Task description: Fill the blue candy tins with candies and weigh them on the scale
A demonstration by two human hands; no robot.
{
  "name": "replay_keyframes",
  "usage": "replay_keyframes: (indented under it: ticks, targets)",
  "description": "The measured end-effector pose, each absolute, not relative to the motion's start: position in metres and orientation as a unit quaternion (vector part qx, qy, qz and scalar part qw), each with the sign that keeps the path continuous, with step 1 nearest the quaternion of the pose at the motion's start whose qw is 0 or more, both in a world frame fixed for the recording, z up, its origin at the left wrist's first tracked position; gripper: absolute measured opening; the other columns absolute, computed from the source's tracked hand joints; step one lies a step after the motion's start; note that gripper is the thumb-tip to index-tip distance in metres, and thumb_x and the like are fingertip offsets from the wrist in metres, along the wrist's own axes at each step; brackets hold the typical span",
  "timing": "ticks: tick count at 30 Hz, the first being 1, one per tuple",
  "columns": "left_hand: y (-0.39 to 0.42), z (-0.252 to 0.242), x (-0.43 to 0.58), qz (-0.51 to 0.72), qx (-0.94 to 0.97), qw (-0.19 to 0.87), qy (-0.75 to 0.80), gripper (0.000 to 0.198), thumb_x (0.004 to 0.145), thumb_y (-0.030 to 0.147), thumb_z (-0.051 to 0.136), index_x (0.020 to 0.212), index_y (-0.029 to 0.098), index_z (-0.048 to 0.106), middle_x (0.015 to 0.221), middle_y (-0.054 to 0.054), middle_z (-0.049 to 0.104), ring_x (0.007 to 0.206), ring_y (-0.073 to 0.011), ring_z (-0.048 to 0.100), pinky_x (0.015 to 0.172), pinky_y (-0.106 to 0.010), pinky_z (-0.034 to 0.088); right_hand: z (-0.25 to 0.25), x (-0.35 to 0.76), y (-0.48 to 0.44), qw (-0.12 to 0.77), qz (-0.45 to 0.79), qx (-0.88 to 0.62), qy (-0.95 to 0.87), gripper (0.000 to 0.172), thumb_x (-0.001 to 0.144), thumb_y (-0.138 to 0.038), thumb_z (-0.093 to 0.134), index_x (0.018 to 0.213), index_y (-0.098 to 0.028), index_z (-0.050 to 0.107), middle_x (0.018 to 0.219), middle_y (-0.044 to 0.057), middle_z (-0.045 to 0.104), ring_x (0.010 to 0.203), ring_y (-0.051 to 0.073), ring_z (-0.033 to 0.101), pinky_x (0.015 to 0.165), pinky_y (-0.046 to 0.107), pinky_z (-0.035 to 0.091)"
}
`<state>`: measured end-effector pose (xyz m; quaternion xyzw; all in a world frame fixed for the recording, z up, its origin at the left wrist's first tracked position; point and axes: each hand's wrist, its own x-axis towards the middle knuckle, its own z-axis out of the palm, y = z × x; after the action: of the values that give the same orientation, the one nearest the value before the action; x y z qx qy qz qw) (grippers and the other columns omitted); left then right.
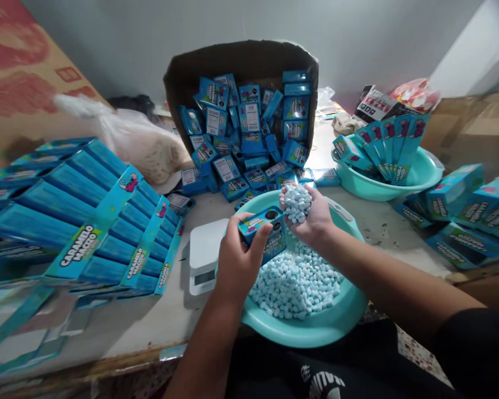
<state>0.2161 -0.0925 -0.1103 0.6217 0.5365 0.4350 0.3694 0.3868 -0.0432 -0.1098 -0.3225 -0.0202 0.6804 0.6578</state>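
My left hand [237, 260] grips a small blue candy box [264, 230] with its open end turned toward my right hand. My right hand [310, 216] is cupped palm up and holds a heap of pale blue candies [297, 202] right beside the box opening. Both hands hover over a teal basin [316, 327] filled with many more pale blue candies [295, 282], close to the table's front edge.
A white kitchen scale [203, 255] sits left of the basin. A tipped cardboard carton [241, 66] spills blue boxes [243, 138] behind. Blue display packs [87, 221] are stacked at left. A second teal basin [416, 180] with flat boxes and more boxes [461, 216] stand at right.
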Motion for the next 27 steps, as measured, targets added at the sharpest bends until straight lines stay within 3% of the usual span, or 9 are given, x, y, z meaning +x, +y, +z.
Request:
replay_keyframes:
  ticks: [8, 15, 27]
  targets:
    - [-0.079, -0.121, 0.221, 0.217, 0.755, 0.342, 0.516, 0.06, 0.088, 0.072, 0.055, 0.122, 0.023, 0.057, 0.096, -0.008, 0.071, 0.089, -0.031, 0.067, 0.074, -0.039, 0.047, -0.094, 0.395, -0.041, 0.681, 0.674, -0.286, 0.024, 0.025, 0.1, -0.037, 0.042, 0.091, -0.02, 0.059, 0.076, 0.001, 0.069, 0.069, 0.013, 0.066, 0.057, 0.021, 0.055]
    - [-0.077, -0.122, 0.219, 0.221, 0.736, 0.396, 0.503, 0.053, 0.087, 0.062, 0.063, 0.124, 0.024, 0.057, 0.107, -0.01, 0.073, 0.098, -0.0321, 0.068, 0.081, -0.04, 0.049, -0.091, 0.386, -0.048, 0.67, 0.664, -0.332, 0.016, 0.022, 0.098, -0.034, 0.046, 0.088, -0.021, 0.06, 0.072, 0.001, 0.068, 0.067, 0.014, 0.066, 0.055, 0.022, 0.054]
    - [-0.078, -0.121, 0.216, 0.229, 0.723, 0.438, 0.482, 0.045, 0.089, 0.055, 0.065, 0.12, 0.025, 0.057, 0.11, -0.004, 0.07, 0.097, -0.0244, 0.066, 0.081, -0.034, 0.049, -0.093, 0.39, -0.052, 0.702, 0.632, -0.327, -0.012, 0.022, 0.096, -0.032, 0.047, 0.083, -0.019, 0.06, 0.066, 0.001, 0.067, 0.062, 0.014, 0.066, 0.059, 0.025, 0.056]
